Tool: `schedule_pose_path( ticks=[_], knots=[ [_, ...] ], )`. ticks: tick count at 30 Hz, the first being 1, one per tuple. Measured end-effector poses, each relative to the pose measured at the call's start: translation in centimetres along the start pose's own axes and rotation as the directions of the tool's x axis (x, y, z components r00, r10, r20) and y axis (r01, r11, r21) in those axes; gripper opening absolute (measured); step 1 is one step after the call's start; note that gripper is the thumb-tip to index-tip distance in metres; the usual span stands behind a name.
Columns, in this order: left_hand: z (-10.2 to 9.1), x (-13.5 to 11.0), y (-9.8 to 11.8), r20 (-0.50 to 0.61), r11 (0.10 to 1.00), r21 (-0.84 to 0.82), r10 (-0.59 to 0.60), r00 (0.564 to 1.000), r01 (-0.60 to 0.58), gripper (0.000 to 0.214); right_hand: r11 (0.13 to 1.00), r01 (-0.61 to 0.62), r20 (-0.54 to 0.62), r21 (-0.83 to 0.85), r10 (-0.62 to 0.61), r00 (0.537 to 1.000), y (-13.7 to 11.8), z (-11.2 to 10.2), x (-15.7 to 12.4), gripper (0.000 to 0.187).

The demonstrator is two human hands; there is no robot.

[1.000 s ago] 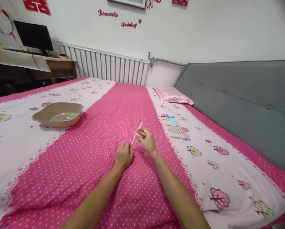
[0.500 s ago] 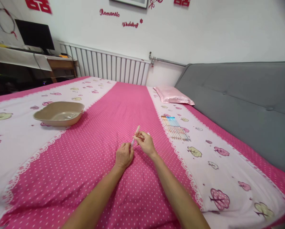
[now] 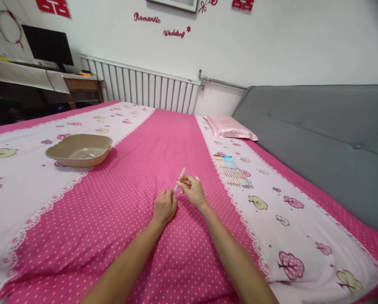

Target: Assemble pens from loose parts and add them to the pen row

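Note:
A slim pale pen [image 3: 183, 172] slants up between my two hands over the pink dotted part of the bedspread. The fingers of my left hand [image 3: 165, 206] are closed about its lower end, with that hand resting on the cloth. Higher up the shaft, my right hand [image 3: 193, 190] pinches the same pen between thumb and fingers. A small white tip [image 3: 197, 179] shows behind the right knuckles; what it belongs to is hidden. Off to the right, several pens [image 3: 235, 171] with brown, orange and blue ends lie side by side in two rows.
A beige plastic basin [image 3: 78, 158] stands on the bed at the left. A pink pillow [image 3: 230, 127] lies against the grey headboard [image 3: 318, 135]. Beyond the bed are a white radiator [image 3: 141, 84] and a desk [image 3: 84, 84] with a monitor [image 3: 48, 45].
The view has shifted very slightly. Both hands keep the same hold on the pen, and nothing else has visibly moved.

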State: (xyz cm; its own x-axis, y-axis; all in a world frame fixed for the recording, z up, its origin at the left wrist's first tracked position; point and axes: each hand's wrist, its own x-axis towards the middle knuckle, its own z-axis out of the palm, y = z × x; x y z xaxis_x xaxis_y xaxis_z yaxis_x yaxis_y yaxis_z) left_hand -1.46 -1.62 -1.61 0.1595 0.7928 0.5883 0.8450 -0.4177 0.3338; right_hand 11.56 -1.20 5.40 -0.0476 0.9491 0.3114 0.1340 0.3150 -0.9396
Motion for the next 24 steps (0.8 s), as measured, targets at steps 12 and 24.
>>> schedule_pose_path(
  ticks=[12, 24],
  knots=[
    [0.19, -0.04, -0.2, 0.007, 1.0, -0.008, -0.002, 1.0, 0.002, 0.023, 1.0, -0.006, -0.008, -0.027, 0.005, 1.0, 0.5, 0.08, 0.19, 0.019],
    [0.13, -0.04, -0.1, -0.002, 1.0, -0.02, 0.008, 1.0, -0.008, 0.023, 0.991, 0.017, -0.102, -0.135, -0.031, 0.994, -0.28, -0.14, 0.36, 0.018]
  ],
)
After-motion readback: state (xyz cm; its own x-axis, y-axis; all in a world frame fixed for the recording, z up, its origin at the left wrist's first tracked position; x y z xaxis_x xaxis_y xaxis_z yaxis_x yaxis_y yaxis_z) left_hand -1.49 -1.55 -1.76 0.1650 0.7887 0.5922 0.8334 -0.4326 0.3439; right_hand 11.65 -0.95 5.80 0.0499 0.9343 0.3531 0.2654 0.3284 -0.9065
